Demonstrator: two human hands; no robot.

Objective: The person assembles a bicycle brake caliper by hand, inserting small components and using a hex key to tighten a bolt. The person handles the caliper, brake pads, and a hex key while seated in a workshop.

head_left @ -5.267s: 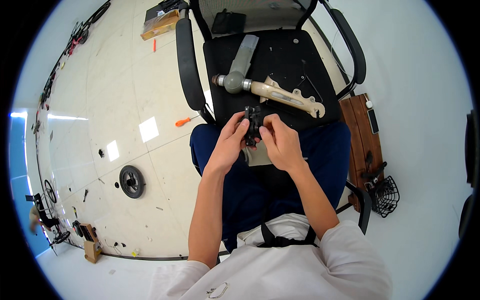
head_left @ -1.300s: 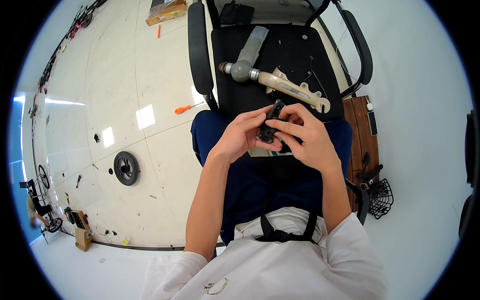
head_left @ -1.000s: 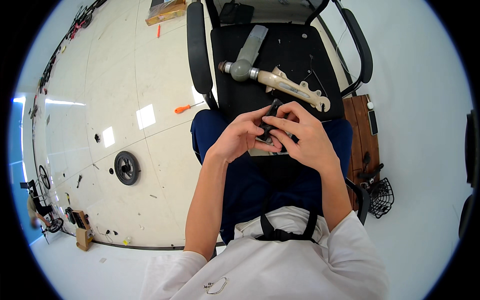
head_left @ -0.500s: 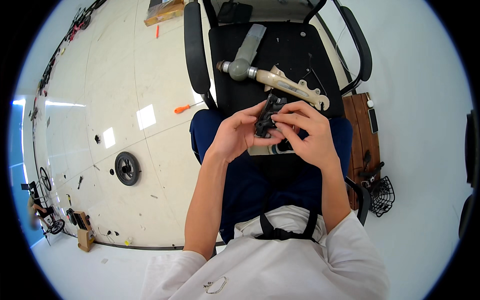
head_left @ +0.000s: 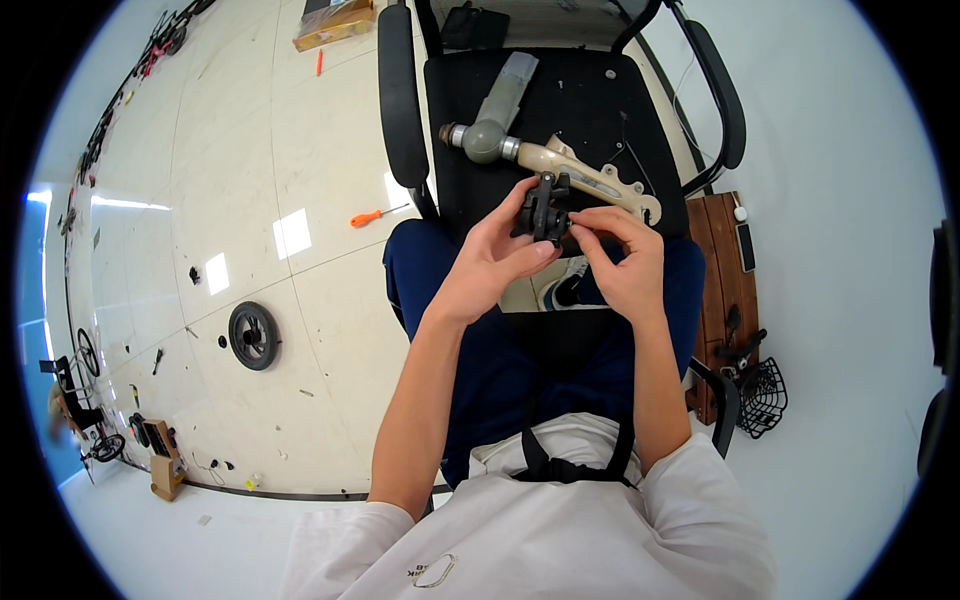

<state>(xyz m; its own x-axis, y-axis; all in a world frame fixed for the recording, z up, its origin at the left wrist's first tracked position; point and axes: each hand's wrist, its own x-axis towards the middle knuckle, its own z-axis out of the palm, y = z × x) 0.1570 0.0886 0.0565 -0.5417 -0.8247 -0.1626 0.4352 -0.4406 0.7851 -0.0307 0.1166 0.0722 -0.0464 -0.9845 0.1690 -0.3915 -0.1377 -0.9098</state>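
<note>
The black part (head_left: 543,210) has a satin finish, whether plastic or metal is unclear, while the frame piece (head_left: 484,142) shows smooth paint broken by shiny metal collars (head_left: 511,148). The chair seat (head_left: 580,100) is matt cloth, the floor (head_left: 200,130) glossy tile, and the planks (head_left: 713,265) grained brown wood.
</note>
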